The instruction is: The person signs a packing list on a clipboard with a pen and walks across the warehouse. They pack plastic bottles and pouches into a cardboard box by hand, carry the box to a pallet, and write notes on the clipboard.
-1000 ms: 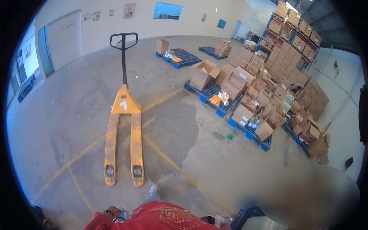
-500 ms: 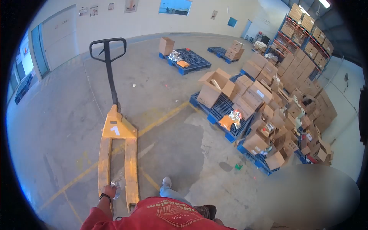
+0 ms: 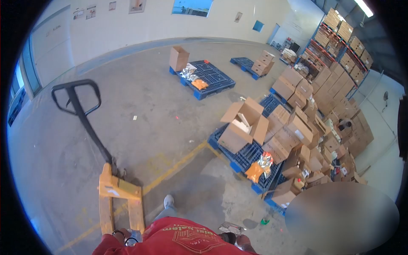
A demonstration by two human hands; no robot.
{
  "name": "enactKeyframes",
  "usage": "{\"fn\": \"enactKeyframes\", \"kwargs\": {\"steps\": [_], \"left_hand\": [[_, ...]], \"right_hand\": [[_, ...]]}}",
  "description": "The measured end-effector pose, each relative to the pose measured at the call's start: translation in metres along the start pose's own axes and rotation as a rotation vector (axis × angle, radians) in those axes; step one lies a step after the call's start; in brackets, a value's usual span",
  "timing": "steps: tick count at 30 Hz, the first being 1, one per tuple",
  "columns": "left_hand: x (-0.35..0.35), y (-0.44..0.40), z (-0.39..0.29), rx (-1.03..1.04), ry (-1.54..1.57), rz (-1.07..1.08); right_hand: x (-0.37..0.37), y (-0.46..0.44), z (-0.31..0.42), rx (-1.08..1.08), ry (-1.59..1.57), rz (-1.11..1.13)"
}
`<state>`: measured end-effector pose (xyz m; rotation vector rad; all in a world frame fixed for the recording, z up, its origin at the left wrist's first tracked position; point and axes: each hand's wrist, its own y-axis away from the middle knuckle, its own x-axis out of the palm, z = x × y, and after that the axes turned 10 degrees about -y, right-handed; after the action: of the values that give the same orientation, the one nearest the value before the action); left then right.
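The left hand (image 3: 119,233) grips a crumpled clear plastic packet (image 3: 135,236), the right hand (image 3: 244,241), its grip unclear, nears a silver foil packet (image 3: 232,228), and both packets are off the blue plastic pallet (image 3: 242,159).

Blurred oval patch (image 3: 342,217) at lower right, whatever lies behind it hidden.
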<state>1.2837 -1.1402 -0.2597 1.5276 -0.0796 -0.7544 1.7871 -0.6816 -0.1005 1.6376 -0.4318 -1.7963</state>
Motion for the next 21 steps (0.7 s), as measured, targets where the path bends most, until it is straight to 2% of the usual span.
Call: {"fn": "enactKeyframes", "kwargs": {"steps": [2, 3, 4, 5, 6, 7, 9, 11, 13, 15, 17, 18, 19, 20, 21], "left_hand": [[-0.033, -0.047, -0.01, -0.005, -0.007, 0.119], [-0.023, -0.033, 0.058, -0.001, -0.007, 0.118], [-0.047, -0.05, 0.048, 0.034, -0.046, 0.068], [-0.104, -0.056, 0.009, 0.06, -0.093, 0.026], [-0.209, -0.005, -0.048, 0.084, -0.138, -0.023], [-0.275, 0.015, -0.063, 0.11, -0.177, -0.082], [-0.317, -0.041, -0.058, 0.118, -0.094, -0.295], [-0.368, -0.066, -0.07, 0.118, -0.066, -0.357], [-0.425, -0.084, -0.091, -0.006, 0.138, -0.466], [-0.47, -0.113, -0.101, -0.037, 0.176, -0.507], [-0.506, -0.161, -0.103, 0.197, -0.217, -0.604], [-0.539, -0.161, -0.11, 0.149, -0.064, -0.464], [-0.57, -0.176, -0.108, 0.137, -0.081, -0.46], [-0.596, -0.193, -0.111, 0.242, -0.26, -0.486], [-0.601, -0.197, -0.114, 0.36, -0.43, -0.489]], "right_hand": [[-0.036, -0.03, 0.039, -0.059, 0.106, 0.021], [-0.052, -0.053, 0.052, -0.056, 0.107, 0.018], [-0.063, -0.074, 0.064, -0.073, 0.102, 0.028], [-0.065, -0.084, 0.074, -0.088, 0.091, 0.051], [-0.08, -0.096, 0.101, -0.046, 0.082, 0.026], [-0.104, -0.103, 0.131, -0.058, 0.057, 0.06], [-0.116, -0.144, 0.156, -0.076, 0.061, 0.13], [-0.123, -0.191, 0.179, -0.037, 0.042, 0.177], [-0.114, -0.262, 0.187, 0.001, 0.019, 0.219], [-0.088, -0.341, 0.177, -0.161, 0.131, 0.388], [-0.127, -0.365, 0.219, -0.141, 0.02, 0.362], [-0.162, -0.374, 0.263, -0.128, -0.094, 0.333], [-0.199, -0.383, 0.307, -0.109, -0.02, 0.343], [-0.23, -0.388, 0.337, -0.076, 0.062, 0.364], [-0.228, -0.426, 0.329, 0.046, -0.063, 0.403]]}}
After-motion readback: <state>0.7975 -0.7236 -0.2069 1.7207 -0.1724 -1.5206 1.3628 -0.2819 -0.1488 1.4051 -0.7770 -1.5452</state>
